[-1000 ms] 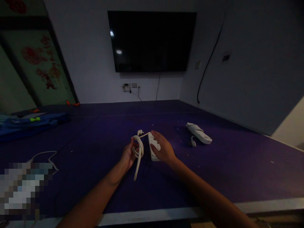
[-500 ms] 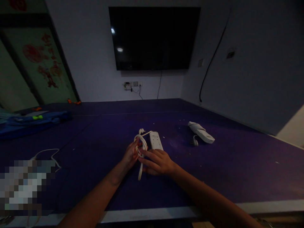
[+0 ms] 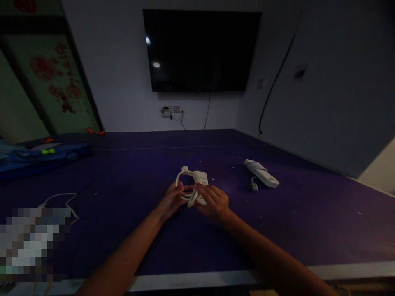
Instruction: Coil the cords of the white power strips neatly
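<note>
On the purple surface, at the clock's centre in the head view, I see a white cord gathered in a loose coil. From eight o'clock, the left hand has its fingers pinching the coil; from four, the right hand bends its fingers against it, though I cannot tell whether they grip. Partly hidden at two o'clock lies a power strip. Near three, well apart, lies a wrapped strip.
</note>
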Available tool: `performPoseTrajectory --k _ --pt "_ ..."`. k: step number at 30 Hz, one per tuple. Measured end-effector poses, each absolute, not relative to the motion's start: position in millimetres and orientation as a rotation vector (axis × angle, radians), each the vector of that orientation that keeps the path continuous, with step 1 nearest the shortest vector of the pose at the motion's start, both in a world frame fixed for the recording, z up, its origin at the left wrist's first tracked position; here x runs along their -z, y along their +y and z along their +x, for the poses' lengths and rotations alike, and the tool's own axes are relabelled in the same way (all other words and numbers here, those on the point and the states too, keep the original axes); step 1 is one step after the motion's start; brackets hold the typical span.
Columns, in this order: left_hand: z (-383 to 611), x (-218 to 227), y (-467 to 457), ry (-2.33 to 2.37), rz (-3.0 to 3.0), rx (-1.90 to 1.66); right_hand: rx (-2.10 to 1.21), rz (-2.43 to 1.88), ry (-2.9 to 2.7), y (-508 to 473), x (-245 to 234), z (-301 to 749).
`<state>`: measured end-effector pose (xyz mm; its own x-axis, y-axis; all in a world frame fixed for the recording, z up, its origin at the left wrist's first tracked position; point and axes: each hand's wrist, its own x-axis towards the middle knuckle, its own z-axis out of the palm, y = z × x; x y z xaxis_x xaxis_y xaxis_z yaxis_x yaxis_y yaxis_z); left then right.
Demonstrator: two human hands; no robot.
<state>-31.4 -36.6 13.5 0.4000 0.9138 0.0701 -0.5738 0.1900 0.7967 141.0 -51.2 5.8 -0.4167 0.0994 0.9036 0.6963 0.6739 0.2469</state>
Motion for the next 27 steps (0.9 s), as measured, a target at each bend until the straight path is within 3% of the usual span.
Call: performPoseTrajectory --k 27 --pt "-32.1 -14.0 -38.1 0.63 1.046 -1.272 0.495 -0.925 -2.037 -47.0 -14.8 138.9"
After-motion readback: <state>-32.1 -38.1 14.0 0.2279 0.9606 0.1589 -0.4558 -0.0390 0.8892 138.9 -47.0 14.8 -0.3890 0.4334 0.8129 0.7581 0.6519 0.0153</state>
